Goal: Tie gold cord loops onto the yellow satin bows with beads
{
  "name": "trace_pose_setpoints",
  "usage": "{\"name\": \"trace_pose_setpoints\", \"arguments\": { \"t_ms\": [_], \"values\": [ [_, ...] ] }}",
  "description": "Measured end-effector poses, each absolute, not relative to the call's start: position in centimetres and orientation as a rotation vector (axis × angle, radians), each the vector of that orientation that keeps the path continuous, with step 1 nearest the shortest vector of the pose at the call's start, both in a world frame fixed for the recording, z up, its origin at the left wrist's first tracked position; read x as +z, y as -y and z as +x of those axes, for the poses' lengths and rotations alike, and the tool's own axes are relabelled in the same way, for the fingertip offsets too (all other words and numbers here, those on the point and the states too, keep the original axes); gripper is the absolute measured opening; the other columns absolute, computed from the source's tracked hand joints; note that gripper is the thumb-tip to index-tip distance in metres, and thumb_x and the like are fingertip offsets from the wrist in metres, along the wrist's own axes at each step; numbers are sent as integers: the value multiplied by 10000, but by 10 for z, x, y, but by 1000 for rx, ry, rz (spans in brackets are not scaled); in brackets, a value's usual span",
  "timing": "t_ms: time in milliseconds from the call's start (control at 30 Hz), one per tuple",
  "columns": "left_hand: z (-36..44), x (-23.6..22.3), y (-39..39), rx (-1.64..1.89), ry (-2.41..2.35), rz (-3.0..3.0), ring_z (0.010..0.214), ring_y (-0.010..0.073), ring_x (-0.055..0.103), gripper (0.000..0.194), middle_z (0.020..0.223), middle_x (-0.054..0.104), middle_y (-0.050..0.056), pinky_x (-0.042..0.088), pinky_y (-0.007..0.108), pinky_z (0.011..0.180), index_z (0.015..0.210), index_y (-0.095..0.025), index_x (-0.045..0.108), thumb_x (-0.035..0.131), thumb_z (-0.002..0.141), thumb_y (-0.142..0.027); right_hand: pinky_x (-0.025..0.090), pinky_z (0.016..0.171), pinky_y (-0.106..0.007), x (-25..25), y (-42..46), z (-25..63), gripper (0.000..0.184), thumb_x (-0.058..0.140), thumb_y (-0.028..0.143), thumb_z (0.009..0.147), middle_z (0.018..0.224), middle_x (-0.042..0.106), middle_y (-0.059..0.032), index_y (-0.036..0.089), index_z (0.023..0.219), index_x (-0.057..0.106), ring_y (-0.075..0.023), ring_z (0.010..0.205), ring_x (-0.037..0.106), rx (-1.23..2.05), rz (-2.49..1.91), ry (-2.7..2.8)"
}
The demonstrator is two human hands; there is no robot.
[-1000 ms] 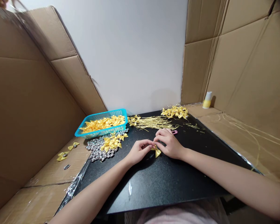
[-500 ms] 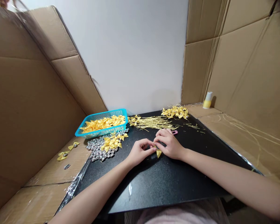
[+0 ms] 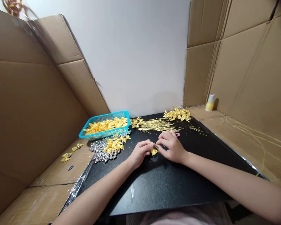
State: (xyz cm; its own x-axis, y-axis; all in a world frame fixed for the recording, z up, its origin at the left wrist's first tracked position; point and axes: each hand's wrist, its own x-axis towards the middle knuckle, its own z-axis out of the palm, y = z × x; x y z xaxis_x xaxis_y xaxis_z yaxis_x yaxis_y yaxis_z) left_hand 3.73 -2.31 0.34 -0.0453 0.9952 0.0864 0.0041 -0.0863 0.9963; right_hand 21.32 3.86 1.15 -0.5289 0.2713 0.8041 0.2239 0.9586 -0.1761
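Open black tabletop (image 3: 164, 187) before both hands (image 3: 156, 150).

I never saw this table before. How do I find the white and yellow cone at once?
From the black table, go past its far right corner to the flat cardboard beside it. Near the cardboard wall stands the cone, white above and yellow below. It is one upright piece, unlike the pile of yellow bows.

Left hand (image 3: 140, 153) and right hand (image 3: 170, 146) — fingers bent, thumbs and fingertips pinched — nearly meet in front of the body; both bare forearms angle inward from below.
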Motion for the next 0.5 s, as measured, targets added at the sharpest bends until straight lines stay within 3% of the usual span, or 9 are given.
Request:
{"name": "trace_pose_setpoints", "arguments": {
  "t_ms": [167,333,500],
  "values": [
    [42,4,25,1341,-1233,1257,574,76,383,367,711,500,1,241,203,479,911,-178,774,729,684,-463,323,755,-356,12,-39,214,111,525,170,863,789,590,-33,195,772,583,-184,787,517,-5,-311,2138],
    [48,9,31,1425,-1409,1411,616,116,438,234,607,486,-4,333,254,572,763,-181,798,745,704,-401,339,766,-371,6,-45,218,61,563,167,851,813,606,-43,216,841,599,-198,797,543,-27,-197,2127],
    [47,7,29,1391,-1581,1716,613,119,482,167,614,508,-6,378,236,566,825,-187,796,766,700,-294,329,802,-387,-7,-58,218,50,559,233,863,847,610,-44,233,841,605,-209,808,551,-30,-130,2162]
  ]
}}
